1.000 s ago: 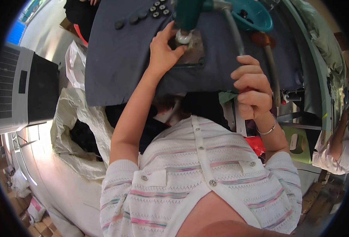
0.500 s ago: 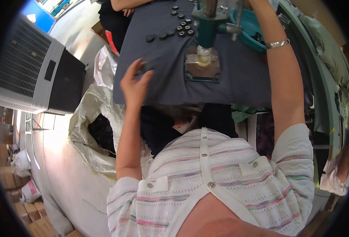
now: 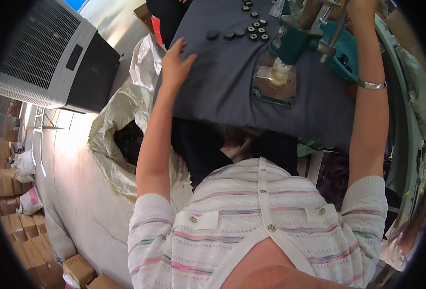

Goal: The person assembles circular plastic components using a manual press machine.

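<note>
My left hand (image 3: 176, 66) hovers over the left edge of the cloth-covered table, fingers and thumb apart, with nothing visible in it. At the upper right, my right hand (image 3: 362, 13) is closed around the lever (image 3: 337, 36) of a green hand press (image 3: 291, 41); the picture's edge partly cuts it off. Beneath the press head, a pale translucent tip (image 3: 281, 69) meets the square base plate (image 3: 273, 91). Three plain black discs (image 3: 229, 35) lie left of the press. Several black round pieces with light centres (image 3: 255, 25) are grouped beyond them.
A teal basin (image 3: 340, 50) holding dark parts stands right of the press. Beside the table's left edge sits an open white woven sack (image 3: 108, 120) with dark contents. A large air cooler (image 3: 54, 58) is farther left. Another person's dark-clothed leg (image 3: 167, 14) shows at the far table edge.
The view has swung, shifting the table rightward. My left hand has opened wider, and the dark piece seen at its fingers is gone from them. My right hand stays up at the lever.
</note>
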A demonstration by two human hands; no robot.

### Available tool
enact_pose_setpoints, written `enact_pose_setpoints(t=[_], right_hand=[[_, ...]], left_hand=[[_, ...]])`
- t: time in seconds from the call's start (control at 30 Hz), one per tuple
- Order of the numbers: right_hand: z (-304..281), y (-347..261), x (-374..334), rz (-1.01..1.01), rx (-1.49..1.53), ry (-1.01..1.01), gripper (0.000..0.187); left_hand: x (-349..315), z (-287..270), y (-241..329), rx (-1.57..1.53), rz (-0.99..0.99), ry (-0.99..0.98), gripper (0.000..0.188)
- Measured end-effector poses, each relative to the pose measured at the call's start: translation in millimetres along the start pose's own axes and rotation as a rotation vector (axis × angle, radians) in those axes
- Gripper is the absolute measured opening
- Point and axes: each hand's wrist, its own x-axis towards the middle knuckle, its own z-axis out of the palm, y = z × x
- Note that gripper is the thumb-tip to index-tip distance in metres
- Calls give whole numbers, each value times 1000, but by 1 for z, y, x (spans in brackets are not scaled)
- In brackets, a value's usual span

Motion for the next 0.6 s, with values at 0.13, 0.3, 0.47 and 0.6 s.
enact_pose_setpoints(t=[0.13,0.3,0.47,0.6], right_hand=[[1,-1,0,21,25,16,20],[-3,0,-2,45,53,11,20],[-5,0,0,42,100,-20,19],[-3,3,-1,55,96,13,19]], left_hand=[[54,63,-15,78,-63,-67,70],[66,91,-14,200,-48,-117,71],[68,92,-16,193,-37,-113,71],[61,87,-12,158,-24,-66,72]])
